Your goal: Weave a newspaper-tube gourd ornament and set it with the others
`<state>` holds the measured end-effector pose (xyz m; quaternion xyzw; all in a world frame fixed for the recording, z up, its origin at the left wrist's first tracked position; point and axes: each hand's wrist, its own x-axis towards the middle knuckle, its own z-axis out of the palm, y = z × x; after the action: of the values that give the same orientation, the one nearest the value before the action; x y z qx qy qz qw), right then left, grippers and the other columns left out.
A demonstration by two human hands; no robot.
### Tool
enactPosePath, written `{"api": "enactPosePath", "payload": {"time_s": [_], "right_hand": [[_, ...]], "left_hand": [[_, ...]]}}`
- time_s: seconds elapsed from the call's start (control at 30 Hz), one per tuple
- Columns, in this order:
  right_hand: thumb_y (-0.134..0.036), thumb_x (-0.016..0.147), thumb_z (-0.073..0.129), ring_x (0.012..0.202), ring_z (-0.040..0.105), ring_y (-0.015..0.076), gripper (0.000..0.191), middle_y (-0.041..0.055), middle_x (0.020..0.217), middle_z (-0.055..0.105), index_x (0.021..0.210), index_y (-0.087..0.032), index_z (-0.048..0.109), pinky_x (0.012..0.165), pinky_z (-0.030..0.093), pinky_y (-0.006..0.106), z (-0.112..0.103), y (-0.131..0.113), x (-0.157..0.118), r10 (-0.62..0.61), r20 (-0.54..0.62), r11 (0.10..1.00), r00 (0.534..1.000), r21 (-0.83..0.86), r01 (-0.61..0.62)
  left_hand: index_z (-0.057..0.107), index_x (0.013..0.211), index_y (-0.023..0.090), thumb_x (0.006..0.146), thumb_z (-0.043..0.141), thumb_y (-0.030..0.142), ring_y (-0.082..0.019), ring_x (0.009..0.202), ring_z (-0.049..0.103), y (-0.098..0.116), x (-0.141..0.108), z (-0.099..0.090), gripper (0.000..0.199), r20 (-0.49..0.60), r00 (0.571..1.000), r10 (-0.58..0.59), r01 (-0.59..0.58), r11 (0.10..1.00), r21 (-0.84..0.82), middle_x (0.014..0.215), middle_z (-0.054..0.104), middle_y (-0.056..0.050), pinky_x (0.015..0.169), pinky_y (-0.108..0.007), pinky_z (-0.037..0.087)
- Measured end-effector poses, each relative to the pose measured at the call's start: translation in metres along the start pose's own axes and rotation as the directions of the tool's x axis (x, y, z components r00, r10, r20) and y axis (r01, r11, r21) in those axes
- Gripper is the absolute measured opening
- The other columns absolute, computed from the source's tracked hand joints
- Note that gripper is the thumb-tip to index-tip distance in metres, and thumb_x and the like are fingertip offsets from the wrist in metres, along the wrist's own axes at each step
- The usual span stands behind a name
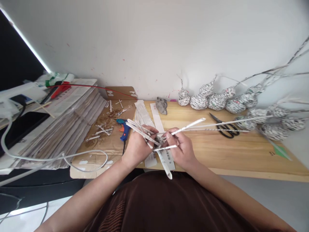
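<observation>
Between my hands, above the front of the wooden table, is a small weaving of rolled paper tubes (165,165), whose loose ends stick out on several sides. My left hand (138,146) is closed around its left side, with several tubes poking up past the fingers. On the right side, the thumb and fingers of my right hand (182,149) pinch a white paper tube (190,125) close to the woven middle. Long thin paper strips (227,122) run off to the right from there. My fingers partly hide the centre of the weaving.
Several gourd-shaped paper weavings (199,101) line the wall at the right. Black-handled scissors (227,129) lie on the wooden table (205,151). A blue glue gun (125,130) rests on cardboard (113,146) with paper scraps. Stacked newspapers (79,112) and a white cable (48,159) are at the left.
</observation>
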<state>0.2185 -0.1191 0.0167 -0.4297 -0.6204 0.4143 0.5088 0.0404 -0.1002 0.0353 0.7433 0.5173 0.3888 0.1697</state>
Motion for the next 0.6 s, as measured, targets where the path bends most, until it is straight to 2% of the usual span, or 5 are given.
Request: {"api": "enactPosePath", "payload": {"time_s": [0.1, 0.23, 0.3, 0.5, 0.6], "right_hand": [[-0.041, 0.098, 0.06, 0.067, 0.07, 0.0166, 0.02, 0.0021, 0.079, 0.07, 0.095, -0.022, 0.061, 0.062, 0.058, 0.028, -0.001, 0.006, -0.002, 0.031, 0.015, 0.99, 0.999, 0.136, -0.033], [-0.028, 0.097, 0.063, 0.108, 0.07, 0.0231, 0.01, 0.0087, 0.108, 0.073, 0.101, -0.023, 0.07, 0.096, 0.057, 0.038, -0.001, 0.009, -0.007, -0.175, -0.025, 0.984, 0.984, -0.021, 0.175], [-0.028, 0.097, 0.063, 0.121, 0.066, 0.025, 0.01, 0.0095, 0.112, 0.073, 0.101, -0.023, 0.071, 0.104, 0.053, 0.042, 0.001, 0.009, -0.007, -0.194, -0.043, 0.981, 0.98, 0.023, 0.195], [-0.04, 0.09, 0.073, 0.085, 0.074, 0.0185, 0.022, 0.0045, 0.099, 0.078, 0.098, -0.025, 0.06, 0.074, 0.063, 0.033, 0.006, 0.013, 0.003, 0.1, -0.051, 0.873, 0.994, 0.484, -0.063], [-0.041, 0.086, 0.077, 0.081, 0.073, 0.0153, 0.022, 0.0026, 0.097, 0.077, 0.093, -0.023, 0.065, 0.072, 0.063, 0.029, 0.006, 0.015, 0.008, 0.147, -0.031, 0.826, 0.989, 0.553, -0.106]], "left_hand": [[0.071, 0.094, 0.018, 0.084, 0.061, 0.011, -0.019, 0.084, 0.071, -0.007, -0.002, 0.001, 0.016, -0.02, 1.0, -0.01, 0.009, 0.999, -0.039, 0.089, 0.074, -0.005, 0.082, -0.032, 0.056], [0.07, 0.094, 0.018, 0.084, 0.06, 0.011, -0.019, 0.085, 0.071, -0.011, -0.003, 0.002, 0.017, -0.021, 1.0, -0.023, 0.021, 0.998, -0.064, 0.089, 0.073, -0.004, 0.082, -0.033, 0.056], [0.07, 0.094, 0.018, 0.084, 0.06, 0.01, -0.02, 0.086, 0.071, -0.012, -0.004, 0.003, 0.016, -0.018, 1.0, -0.008, 0.006, 0.997, -0.076, 0.09, 0.073, -0.005, 0.081, -0.033, 0.056], [0.071, 0.093, 0.02, 0.087, 0.061, 0.012, -0.019, 0.086, 0.07, -0.01, -0.008, 0.003, 0.014, -0.046, 0.998, 0.048, -0.052, 0.995, -0.08, 0.089, 0.073, -0.004, 0.082, -0.033, 0.056], [0.073, 0.091, 0.02, 0.087, 0.063, 0.012, -0.019, 0.086, 0.07, -0.007, -0.009, 0.002, 0.013, -0.035, 0.999, 0.038, -0.041, 0.993, -0.107, 0.089, 0.074, -0.004, 0.083, -0.034, 0.056]]}}
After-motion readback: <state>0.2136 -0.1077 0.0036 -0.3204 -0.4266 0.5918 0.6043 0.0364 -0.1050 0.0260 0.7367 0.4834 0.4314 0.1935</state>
